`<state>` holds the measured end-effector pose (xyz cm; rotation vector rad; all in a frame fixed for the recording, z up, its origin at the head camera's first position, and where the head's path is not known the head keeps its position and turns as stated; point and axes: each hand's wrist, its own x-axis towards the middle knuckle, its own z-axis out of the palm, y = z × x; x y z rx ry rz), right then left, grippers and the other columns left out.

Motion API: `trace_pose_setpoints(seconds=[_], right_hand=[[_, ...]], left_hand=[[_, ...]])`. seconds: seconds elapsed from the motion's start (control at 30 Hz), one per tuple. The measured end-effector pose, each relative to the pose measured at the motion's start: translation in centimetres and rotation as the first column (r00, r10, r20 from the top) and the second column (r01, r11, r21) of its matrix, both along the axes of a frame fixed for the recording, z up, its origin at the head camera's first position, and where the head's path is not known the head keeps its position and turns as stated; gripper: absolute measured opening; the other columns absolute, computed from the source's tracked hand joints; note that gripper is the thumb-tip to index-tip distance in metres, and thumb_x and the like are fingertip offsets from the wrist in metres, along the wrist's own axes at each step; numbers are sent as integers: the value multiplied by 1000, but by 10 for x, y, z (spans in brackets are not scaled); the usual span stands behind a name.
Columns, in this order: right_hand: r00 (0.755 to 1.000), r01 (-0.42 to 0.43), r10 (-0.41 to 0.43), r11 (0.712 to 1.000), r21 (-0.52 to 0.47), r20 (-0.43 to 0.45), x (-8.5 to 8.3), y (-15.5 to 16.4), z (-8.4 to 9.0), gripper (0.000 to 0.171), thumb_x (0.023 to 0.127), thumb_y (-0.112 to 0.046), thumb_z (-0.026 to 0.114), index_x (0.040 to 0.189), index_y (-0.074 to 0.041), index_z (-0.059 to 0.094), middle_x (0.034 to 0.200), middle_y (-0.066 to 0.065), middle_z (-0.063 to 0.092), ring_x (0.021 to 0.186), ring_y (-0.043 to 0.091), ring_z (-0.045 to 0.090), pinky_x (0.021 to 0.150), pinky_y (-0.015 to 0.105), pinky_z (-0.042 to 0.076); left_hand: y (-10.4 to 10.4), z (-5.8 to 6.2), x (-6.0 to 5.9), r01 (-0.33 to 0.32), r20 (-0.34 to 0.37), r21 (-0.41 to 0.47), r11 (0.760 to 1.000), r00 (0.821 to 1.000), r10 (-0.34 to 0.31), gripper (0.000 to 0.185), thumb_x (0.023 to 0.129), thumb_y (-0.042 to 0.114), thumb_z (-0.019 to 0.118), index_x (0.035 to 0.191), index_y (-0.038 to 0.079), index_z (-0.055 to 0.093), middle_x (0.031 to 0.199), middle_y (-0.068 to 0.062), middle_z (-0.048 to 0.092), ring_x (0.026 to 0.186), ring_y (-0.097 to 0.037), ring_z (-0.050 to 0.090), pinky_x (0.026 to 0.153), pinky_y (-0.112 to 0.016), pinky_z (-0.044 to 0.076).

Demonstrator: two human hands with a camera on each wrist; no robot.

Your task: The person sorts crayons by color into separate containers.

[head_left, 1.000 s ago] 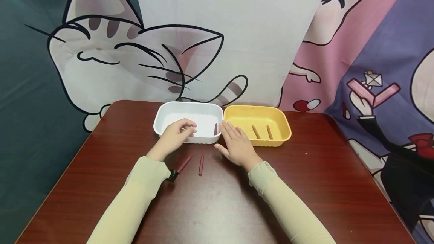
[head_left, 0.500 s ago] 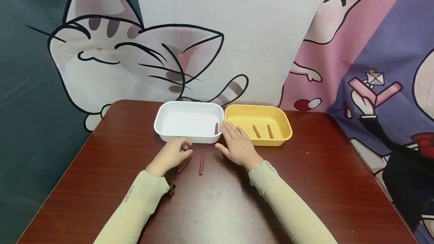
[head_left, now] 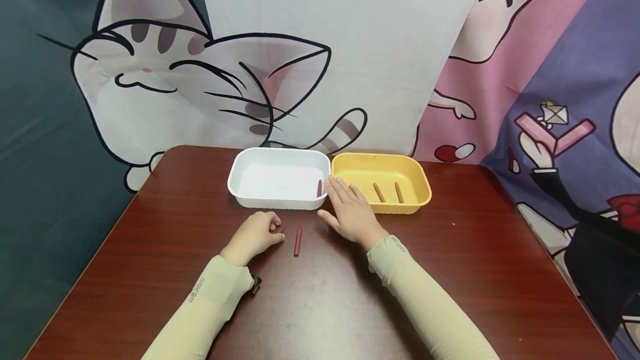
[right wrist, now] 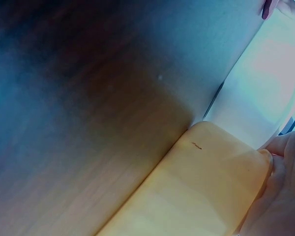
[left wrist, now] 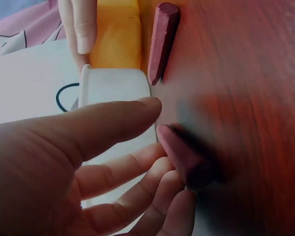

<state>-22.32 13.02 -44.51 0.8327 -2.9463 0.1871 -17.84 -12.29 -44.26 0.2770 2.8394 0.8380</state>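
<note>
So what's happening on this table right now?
A person sits at a dark wooden table. Their left hand is down on one dark red crayon, fingers curled round it. Another red crayon lies loose beside it. The right hand rests flat against the yellow tray, which holds two brownish sticks. The white tray next to it has one red crayon inside.

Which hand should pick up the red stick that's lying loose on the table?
Probably the right hand: it rests flat and holds nothing, just beside the loose red stick. The left hand is as near, but its fingers already touch another red stick.
</note>
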Motion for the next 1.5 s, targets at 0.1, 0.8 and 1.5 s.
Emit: trace_pose_setpoints(seconds=[0.1,0.8,1.5], right_hand=[[1000,3,-3,1000,-2,1,0,1,0,77,105,-53,45,161,-4,24,168,10,20,155,26,16,125,48,15],[1000,-4,4,1000,9,16,0,0,2,76,106,-52,43,161,-4,22,168,11,18,156,26,14,125,49,14],[1000,-2,3,1000,6,-14,-1,1,-2,77,105,-52,45,160,-3,25,168,11,20,155,26,17,125,48,15]], left_hand=[[2,0,1,-17,-4,-25,1000,1000,17,24,85,14,81,101,1,68,90,-7,61,85,-23,57,81,-43,52],[6,-9,5,-56,-65,-17,998,996,55,12,86,6,72,87,8,61,76,0,55,73,-17,54,71,-36,49],[0,0,-9,-147,262,657,740,964,-41,29,103,5,52,120,-16,60,98,-24,71,74,-13,65,62,-25,54]])
